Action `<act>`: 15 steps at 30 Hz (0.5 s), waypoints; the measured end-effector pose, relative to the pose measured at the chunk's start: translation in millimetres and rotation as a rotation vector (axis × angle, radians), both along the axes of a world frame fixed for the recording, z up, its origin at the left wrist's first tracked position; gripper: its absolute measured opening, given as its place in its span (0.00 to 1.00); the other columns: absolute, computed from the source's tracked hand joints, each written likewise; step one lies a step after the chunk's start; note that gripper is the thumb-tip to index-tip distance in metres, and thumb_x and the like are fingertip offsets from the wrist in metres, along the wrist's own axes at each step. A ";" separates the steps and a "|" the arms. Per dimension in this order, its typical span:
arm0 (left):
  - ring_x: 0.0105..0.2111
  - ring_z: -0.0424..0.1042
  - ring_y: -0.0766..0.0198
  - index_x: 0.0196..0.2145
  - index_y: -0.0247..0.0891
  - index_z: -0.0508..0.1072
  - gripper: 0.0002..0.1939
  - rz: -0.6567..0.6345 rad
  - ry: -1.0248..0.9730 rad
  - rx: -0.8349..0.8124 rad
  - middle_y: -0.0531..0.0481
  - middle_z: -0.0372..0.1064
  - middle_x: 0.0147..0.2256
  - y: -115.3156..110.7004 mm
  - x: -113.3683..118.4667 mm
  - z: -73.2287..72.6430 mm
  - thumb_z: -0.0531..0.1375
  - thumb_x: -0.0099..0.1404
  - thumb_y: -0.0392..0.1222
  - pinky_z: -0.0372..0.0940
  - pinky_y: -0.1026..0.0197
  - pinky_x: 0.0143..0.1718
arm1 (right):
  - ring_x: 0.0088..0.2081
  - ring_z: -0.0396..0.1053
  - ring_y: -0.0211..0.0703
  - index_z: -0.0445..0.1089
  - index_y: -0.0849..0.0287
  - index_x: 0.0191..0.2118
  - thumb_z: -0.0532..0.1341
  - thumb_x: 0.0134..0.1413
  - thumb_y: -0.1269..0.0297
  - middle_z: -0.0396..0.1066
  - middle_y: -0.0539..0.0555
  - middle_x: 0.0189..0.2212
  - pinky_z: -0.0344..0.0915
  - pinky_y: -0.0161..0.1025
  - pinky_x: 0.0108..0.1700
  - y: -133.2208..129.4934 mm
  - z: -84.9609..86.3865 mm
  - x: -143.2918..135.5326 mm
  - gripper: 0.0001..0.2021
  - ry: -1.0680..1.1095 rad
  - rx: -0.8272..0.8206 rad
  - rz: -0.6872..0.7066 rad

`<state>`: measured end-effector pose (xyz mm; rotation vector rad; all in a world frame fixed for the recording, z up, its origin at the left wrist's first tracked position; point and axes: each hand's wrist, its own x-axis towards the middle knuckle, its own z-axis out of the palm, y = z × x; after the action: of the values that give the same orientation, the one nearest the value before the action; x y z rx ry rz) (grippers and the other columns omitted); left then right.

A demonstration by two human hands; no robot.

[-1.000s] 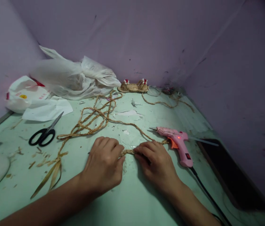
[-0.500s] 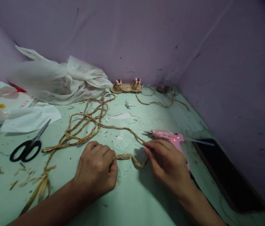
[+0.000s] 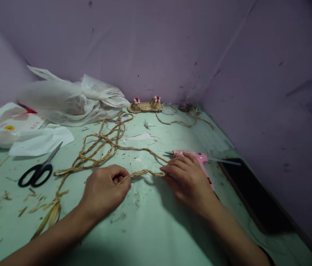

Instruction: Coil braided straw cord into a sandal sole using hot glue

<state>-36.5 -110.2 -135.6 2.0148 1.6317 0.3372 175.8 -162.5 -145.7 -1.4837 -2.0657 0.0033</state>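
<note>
A brown braided rope (image 3: 144,172) stretches between my two hands above the pale green table. My left hand (image 3: 106,187) pinches its near end between thumb and fingers. My right hand (image 3: 189,178) is closed on the same rope, its fingertips partly hiding where it bends back. From there the rope runs to a loose, looped pile at the left, ending in a frayed tuft (image 3: 52,214). Just behind my right hand lies a pink glue gun (image 3: 204,162) with a clear glue stick in its back; my hand covers part of it.
Black-handled scissors (image 3: 40,173) lie at the left, near fibre scraps. White plastic bags (image 3: 89,101) are heaped by the wall. A small woven piece with red and white beads (image 3: 146,106) sits at the back. A dark phone-like slab (image 3: 255,195) rests at the right.
The rope between my hands has been pulled straighter; its drooping loop near my right hand is gone. My left hand has turned and shifted slightly left. The view has swung a little right.
</note>
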 end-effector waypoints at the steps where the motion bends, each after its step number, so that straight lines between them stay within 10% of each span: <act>1: 0.25 0.69 0.62 0.26 0.42 0.74 0.08 -0.014 0.029 0.100 0.53 0.71 0.22 -0.3 -5.3 2.3 0.55 0.55 0.43 0.59 0.62 0.27 | 0.39 0.69 0.48 0.72 0.59 0.37 0.58 0.54 0.71 0.75 0.55 0.32 0.57 0.52 0.50 0.9 -1.3 1.1 0.07 -0.028 0.018 -0.018; 6: 0.32 0.71 0.57 0.29 0.39 0.73 0.07 -0.020 0.163 0.730 0.48 0.74 0.29 0.1 -45.9 12.3 0.55 0.57 0.40 0.60 0.60 0.34 | 0.42 0.67 0.54 0.72 0.61 0.43 0.59 0.53 0.70 0.74 0.59 0.38 0.57 0.53 0.49 4.6 -2.2 9.4 0.12 -0.117 0.045 -0.283; 11: 0.35 0.71 0.53 0.32 0.37 0.71 0.09 0.121 0.294 0.829 0.45 0.73 0.31 9.2 -69.0 28.3 0.52 0.59 0.39 0.57 0.60 0.29 | 0.39 0.68 0.56 0.70 0.65 0.45 0.59 0.52 0.59 0.72 0.62 0.39 0.60 0.44 0.37 -6.1 21.8 23.1 0.18 -0.192 -0.252 -0.595; 15: 0.36 0.71 0.56 0.32 0.40 0.69 0.08 0.106 0.313 0.824 0.47 0.73 0.33 16.1 -65.3 33.8 0.51 0.61 0.40 0.56 0.61 0.31 | 0.24 0.64 0.44 0.71 0.58 0.30 0.63 0.44 0.51 0.69 0.53 0.22 0.49 0.36 0.24 -26.0 31.3 16.2 0.14 -0.038 -0.615 -0.595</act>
<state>-101.8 -94.0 -101.8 2.6770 2.0048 0.8878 192.0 -188.5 -114.4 -2.4373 -1.6385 0.4084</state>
